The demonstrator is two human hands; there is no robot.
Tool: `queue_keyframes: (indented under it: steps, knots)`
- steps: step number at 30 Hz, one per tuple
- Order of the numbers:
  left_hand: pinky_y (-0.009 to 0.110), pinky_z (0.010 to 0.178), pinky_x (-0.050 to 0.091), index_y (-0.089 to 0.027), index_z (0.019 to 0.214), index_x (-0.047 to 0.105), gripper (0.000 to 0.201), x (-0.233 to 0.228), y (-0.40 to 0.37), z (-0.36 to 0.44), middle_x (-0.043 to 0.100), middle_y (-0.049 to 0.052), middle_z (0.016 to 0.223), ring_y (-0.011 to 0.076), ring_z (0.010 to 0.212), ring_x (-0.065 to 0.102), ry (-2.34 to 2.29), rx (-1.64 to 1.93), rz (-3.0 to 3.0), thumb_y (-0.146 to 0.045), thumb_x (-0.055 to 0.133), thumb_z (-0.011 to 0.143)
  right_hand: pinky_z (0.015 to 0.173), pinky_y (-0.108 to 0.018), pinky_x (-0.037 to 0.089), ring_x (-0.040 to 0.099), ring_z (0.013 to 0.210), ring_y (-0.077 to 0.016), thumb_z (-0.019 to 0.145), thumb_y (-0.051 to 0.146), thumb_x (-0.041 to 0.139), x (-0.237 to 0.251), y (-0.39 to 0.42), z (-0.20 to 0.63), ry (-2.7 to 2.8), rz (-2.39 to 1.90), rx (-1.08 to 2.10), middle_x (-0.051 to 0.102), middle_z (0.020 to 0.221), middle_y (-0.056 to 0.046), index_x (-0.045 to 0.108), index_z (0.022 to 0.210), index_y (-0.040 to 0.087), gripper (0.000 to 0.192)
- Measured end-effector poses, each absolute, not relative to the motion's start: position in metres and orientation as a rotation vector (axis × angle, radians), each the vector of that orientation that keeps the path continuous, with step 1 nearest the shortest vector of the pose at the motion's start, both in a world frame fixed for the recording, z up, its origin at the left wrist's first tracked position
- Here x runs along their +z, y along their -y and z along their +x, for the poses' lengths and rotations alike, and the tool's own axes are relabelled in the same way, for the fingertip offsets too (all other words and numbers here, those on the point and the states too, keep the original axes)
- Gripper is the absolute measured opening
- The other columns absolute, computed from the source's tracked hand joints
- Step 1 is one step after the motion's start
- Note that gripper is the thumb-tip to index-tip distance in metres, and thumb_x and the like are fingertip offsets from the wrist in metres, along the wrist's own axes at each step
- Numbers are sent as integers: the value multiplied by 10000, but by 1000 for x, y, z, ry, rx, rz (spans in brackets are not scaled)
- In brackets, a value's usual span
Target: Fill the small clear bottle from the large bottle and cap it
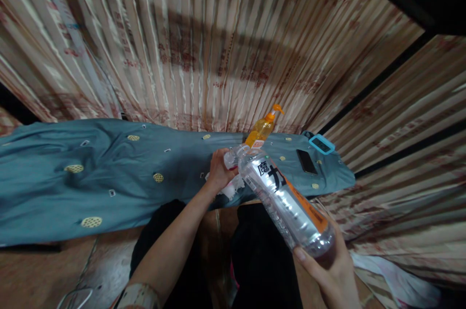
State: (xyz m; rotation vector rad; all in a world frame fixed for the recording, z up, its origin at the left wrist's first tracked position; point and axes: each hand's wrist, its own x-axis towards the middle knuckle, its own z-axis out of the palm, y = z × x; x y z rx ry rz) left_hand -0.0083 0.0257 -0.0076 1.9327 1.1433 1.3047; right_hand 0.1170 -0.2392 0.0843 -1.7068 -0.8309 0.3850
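Note:
A large clear plastic bottle (278, 190) with a silver and orange label slants across the view, its base toward me and its neck away to the left. My right hand (335, 265) grips it around the base. At its neck end, my left hand (219, 171) is closed around clear plastic, which looks like the neck; the fingers partly hide it. White crumpled tissue or cloth (233, 186) lies just below my left hand. Behind the bottle neck stands an orange pump bottle (261, 129) with yellow-orange liquid, its lower part hidden.
A blue-green cloth (120, 173) with yellow pineapple prints covers the long low surface. A black phone (307, 161) and a light-blue framed object (322, 144) lie to the right. Pleated patterned curtains (204, 46) hang behind. My dark-clothed legs (262, 250) are close to the front edge.

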Motion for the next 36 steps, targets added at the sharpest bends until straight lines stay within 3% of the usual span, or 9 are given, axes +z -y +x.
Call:
queue_keyframes:
  steps: [10, 18, 36]
  knots:
    - [450, 933, 518, -229, 1016, 559, 517, -6, -25, -8, 652, 52, 1021, 295, 1027, 642, -1147, 1315, 1923, -243, 841, 584, 866, -318, 570, 708, 1050, -256, 635, 471, 845, 87, 240, 116, 846, -1715, 388, 716, 1171, -88, 514, 1277, 216, 766]
    - [470, 940, 516, -209, 1029, 561, 523, -3, -24, -9, 651, 79, 1046, 317, 1046, 636, -1158, 1270, 1928, -247, 839, 588, 985, -382, 499, 655, 1135, -290, 607, 510, 846, 87, 239, 114, 810, -1742, 385, 681, 1230, -105, 510, 1304, 207, 831]
    - [454, 950, 514, -232, 1042, 550, 541, -9, -27, -7, 654, 60, 1059, 302, 1057, 641, -1140, 1336, 1920, -191, 818, 573, 916, -368, 565, 694, 1107, -288, 625, 461, 882, 67, 247, 141, 962, -1728, 344, 709, 1215, -103, 540, 1302, 216, 797]
